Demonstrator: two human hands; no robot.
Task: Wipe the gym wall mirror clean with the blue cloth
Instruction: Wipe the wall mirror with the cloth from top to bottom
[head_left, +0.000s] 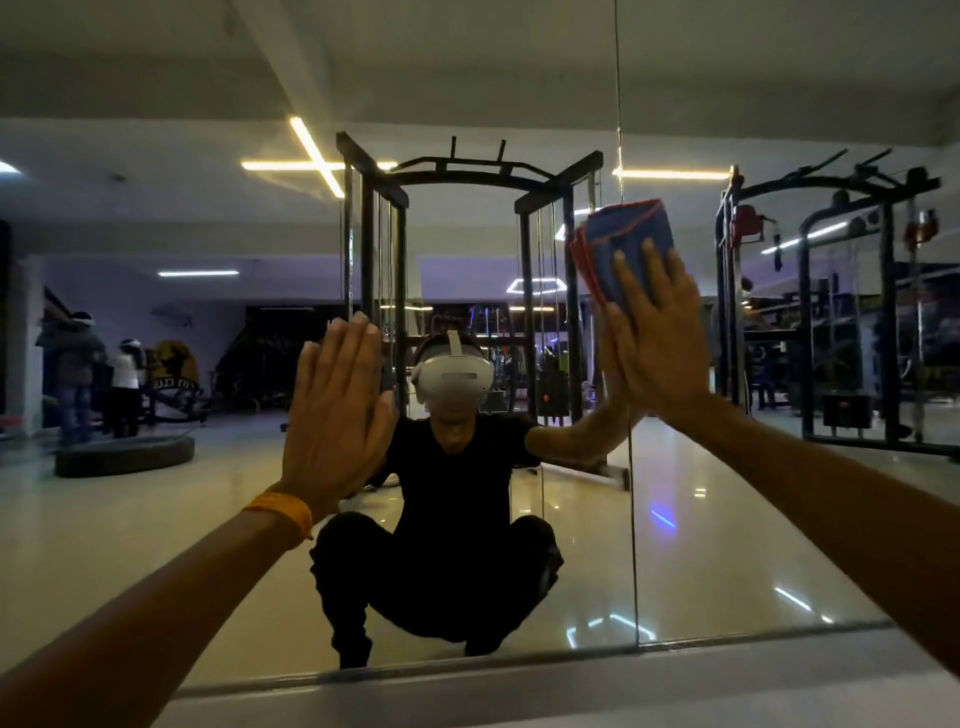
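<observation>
Your right hand (657, 338) presses the blue cloth (626, 249) flat against the mirror (727, 519). Your left hand (337, 410) rests open-palmed on the glass. No writing is readable.

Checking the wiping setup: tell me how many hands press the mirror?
2: the left hand flat and bare on the mirror; the right hand pressing the blue cloth.

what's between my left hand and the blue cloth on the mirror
Head view: only bare mirror between the left hand and the blue cloth, showing the crouching person's reflection.

No legible text on anything in view.
</observation>
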